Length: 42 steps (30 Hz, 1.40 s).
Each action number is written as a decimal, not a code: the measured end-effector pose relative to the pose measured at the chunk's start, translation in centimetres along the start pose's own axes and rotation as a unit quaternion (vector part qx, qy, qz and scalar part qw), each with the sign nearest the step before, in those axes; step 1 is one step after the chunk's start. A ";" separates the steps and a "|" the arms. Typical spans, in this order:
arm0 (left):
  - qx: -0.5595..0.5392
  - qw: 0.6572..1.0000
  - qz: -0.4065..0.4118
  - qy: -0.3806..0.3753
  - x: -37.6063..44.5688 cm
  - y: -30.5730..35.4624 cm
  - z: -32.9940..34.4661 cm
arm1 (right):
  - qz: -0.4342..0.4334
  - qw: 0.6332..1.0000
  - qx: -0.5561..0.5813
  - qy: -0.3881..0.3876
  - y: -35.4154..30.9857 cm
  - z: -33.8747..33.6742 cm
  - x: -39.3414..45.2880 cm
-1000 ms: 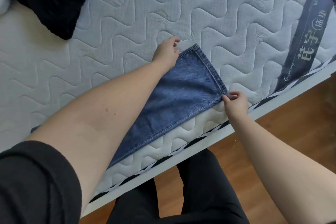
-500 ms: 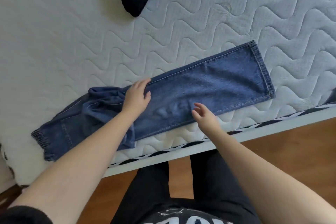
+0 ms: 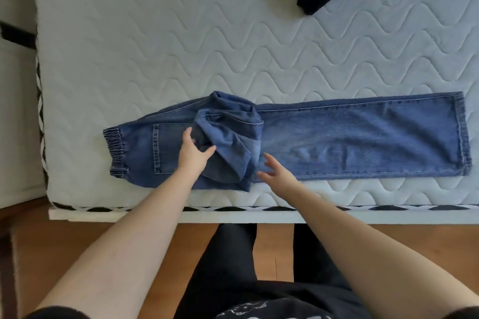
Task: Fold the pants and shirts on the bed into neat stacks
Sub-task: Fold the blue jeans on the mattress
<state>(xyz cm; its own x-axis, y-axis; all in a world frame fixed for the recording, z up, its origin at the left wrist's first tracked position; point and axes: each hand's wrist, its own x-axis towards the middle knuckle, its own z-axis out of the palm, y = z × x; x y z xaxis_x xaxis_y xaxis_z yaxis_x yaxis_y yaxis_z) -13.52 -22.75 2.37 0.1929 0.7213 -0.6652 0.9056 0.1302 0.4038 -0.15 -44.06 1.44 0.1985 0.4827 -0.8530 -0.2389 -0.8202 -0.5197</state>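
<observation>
The person wears a black short-sleeved top; the sleeve edges show as dark bands at the lower left corner [image 3: 57, 313] and lower right corner [image 3: 464, 313], leaving both forearms bare. A pale printed graphic [image 3: 243, 311] with curling outlines sits on the front of the top, near the bottom edge. Black trousers [image 3: 228, 261] cover both legs. The left hand [image 3: 193, 155] and right hand [image 3: 278, 176] are bare, with no rings, watch or bands visible on the wrists.

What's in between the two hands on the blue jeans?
A bunched-up lump of the jeans lies between the left hand and the right hand, as the head view shows.
</observation>
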 end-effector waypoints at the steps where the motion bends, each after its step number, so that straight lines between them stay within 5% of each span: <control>1: -0.006 1.000 0.000 -0.009 0.1 -0.2 -0.2 | -0.002 1.000 0.019 -0.006 -0.9 1.4 0.1; 8: 0.007 0.992 0.035 -0.119 -0.8 -1.8 -1.6 | 0.027 0.989 0.039 0.141 -5.6 7.7 -0.2; 14: -0.069 0.976 0.060 -0.197 -3.9 -4.3 -4.9 | 0.034 0.973 0.150 0.174 -6.9 8.7 -4.0; 22: 0.000 0.949 0.150 -0.276 -9.6 -4.4 -9.1 | 0.002 0.900 0.414 0.137 -9.4 5.4 -10.9; 26: -0.113 0.938 0.165 -0.282 -12.1 -2.1 -11.5 | -0.020 0.853 0.512 0.101 -11.2 3.5 -14.7; 31: -0.187 0.911 0.210 -0.302 -14.5 2.0 -13.7 | -0.064 0.888 0.453 0.047 -13.0 1.8 -19.9; 36: -0.053 0.881 0.307 -0.357 -17.2 7.1 -12.9 | -0.141 0.925 0.342 0.081 -13.8 -0.2 -24.1; 39: 0.061 0.858 0.410 -0.304 -18.6 10.0 -12.0 | -0.160 0.952 0.228 0.127 -14.0 -1.0 -26.1; 42: 0.014 0.870 0.431 -0.239 -20.1 12.3 -11.1 | -0.170 0.964 0.029 0.201 -14.3 -2.0 -28.4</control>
<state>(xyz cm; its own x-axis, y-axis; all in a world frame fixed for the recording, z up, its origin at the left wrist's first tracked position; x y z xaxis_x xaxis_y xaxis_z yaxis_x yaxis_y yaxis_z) -10.40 -28.08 27.63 0.9338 0.1773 -0.3109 0.3545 -0.3405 0.8708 -0.43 -46.68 33.14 0.6235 0.5536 -0.5520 -0.1452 -0.6118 -0.7776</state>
